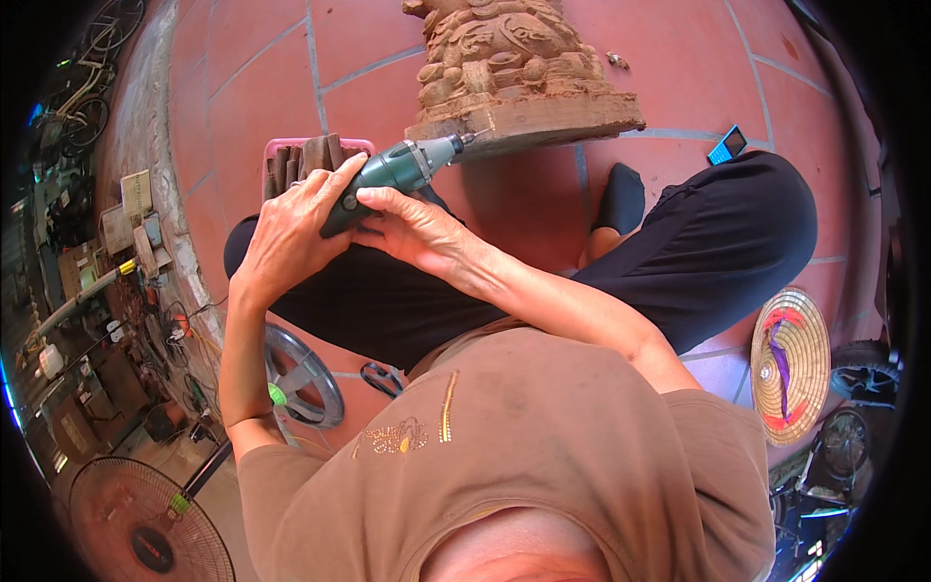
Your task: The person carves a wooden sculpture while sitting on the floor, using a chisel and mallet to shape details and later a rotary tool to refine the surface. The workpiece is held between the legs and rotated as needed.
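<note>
A green and grey rotary tool [396,170] lies slantwise across both my hands, its thin bit pointing up and right. My left hand [293,231] wraps over its rear end. From the right, my right hand [415,231] grips its underside, with the thumb along the body and some fingers hidden beneath. Beyond the tool stands a carved brown wooden sculpture [509,60] on a thick base [543,118]. The bit shows right at the base's near left corner; I cannot tell whether it touches.
Past my left knee sits a pink basket [357,145] of brown sticks. A blue phone [725,145] lies by my right knee. To the right rests a woven hat [790,367]; at left stand a fan [145,524] and a grey round base [325,396]. Red tiles [669,48] cover the floor.
</note>
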The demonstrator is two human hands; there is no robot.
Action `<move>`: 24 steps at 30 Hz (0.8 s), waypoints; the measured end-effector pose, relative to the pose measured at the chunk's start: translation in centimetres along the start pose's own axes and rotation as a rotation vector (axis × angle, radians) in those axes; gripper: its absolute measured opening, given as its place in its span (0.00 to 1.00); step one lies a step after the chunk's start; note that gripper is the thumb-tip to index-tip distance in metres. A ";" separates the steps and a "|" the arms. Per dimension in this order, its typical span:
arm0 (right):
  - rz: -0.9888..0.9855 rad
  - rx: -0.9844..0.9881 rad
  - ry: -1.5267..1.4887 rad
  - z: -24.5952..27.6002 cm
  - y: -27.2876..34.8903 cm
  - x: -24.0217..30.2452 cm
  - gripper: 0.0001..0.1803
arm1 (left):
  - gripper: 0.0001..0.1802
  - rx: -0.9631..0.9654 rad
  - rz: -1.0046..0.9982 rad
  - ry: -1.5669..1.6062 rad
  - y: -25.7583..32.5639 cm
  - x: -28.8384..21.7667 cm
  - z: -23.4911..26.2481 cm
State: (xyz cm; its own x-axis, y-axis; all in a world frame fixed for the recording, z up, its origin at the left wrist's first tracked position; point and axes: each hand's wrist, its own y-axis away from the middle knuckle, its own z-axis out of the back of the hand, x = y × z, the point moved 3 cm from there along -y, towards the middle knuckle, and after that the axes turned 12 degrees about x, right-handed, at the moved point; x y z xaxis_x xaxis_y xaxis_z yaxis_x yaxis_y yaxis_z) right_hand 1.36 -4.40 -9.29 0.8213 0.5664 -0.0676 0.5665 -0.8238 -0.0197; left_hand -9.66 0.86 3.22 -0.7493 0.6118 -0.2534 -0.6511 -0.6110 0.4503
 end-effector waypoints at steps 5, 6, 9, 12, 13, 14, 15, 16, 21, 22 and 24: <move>-0.007 -0.001 0.030 0.8 -0.4 0.2 0.24 | 0.48 -0.003 -0.003 -0.009 -0.3 0.3 -0.4; -0.005 0.007 0.033 0.7 -0.5 0.4 0.24 | 0.48 -0.003 -0.004 -0.010 -0.4 0.4 -0.3; 0.001 0.009 0.015 1.1 -0.6 0.5 0.25 | 0.48 0.002 -0.006 -0.016 -0.8 0.3 -0.3; 0.017 0.000 0.018 1.1 -0.7 0.5 0.25 | 0.48 0.015 -0.004 -0.024 -0.8 0.2 -0.2; 0.023 -0.004 0.025 1.1 -0.6 0.5 0.24 | 0.48 0.021 0.001 -0.025 -0.8 0.2 -0.2; 0.022 -0.001 0.024 1.0 -0.6 0.4 0.24 | 0.48 0.027 0.007 -0.025 -0.8 0.2 -0.2; 0.022 0.002 0.022 0.9 -0.5 0.4 0.24 | 0.49 0.032 0.004 -0.020 -0.8 0.3 -0.2; 0.021 0.005 0.020 0.8 -0.4 0.3 0.24 | 0.49 0.038 0.002 -0.016 -0.8 0.4 -0.2; -0.018 -0.008 -0.042 1.6 0.3 -0.4 0.25 | 0.50 0.079 -0.014 -0.011 -0.6 0.1 -0.4; -0.020 -0.010 -0.061 1.9 0.5 -0.7 0.24 | 0.50 0.085 -0.018 -0.006 -0.5 0.1 -0.9; -0.006 -0.030 -0.040 0.7 1.0 -0.6 0.23 | 0.49 0.064 -0.028 0.003 -0.5 0.1 -1.1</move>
State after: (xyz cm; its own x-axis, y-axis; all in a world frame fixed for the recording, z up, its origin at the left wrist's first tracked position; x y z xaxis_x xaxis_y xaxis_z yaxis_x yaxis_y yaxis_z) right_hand 1.41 -5.62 -9.97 0.8149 0.5696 -0.1074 0.5737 -0.8190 0.0094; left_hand -9.48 0.68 2.06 -0.7315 0.6266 -0.2687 -0.6626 -0.5604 0.4969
